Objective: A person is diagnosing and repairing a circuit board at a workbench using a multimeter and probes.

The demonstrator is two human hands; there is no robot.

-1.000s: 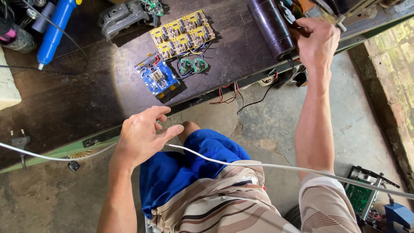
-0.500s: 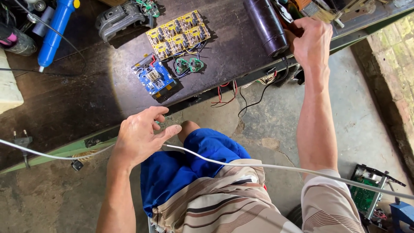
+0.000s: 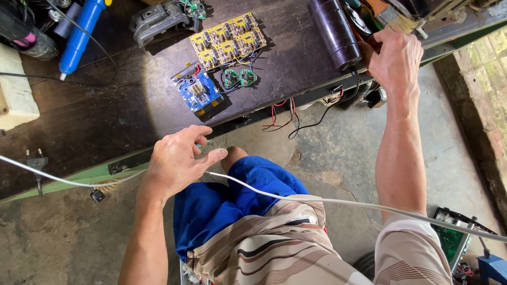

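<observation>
Pinching thin white cable [image 3: 296, 198] between thumb and fingers of our left hand [image 3: 177, 161], held above knees just off counter [image 3: 105, 126] edge; cable runs across lap both ways. Risk, we judge: cable snagging on dangling red and black wires [image 3: 282, 113] or slipping from light grip. Our right hand [image 3: 393, 55] reaches far out, arm straight, fingers curled on counter edge beside dark cylinder [image 3: 335, 31]; what it grips, cannot tell.

An electronics repair workshop is shown: a worn dark workbench [image 3: 105, 121] is strewn with yellow circuit boards [image 3: 228, 40], a blue circuit board [image 3: 196, 93], a blue desoldering pump [image 3: 79, 34] and loose wires [image 3: 280, 113], above a rough concrete floor [image 3: 343, 153].
</observation>
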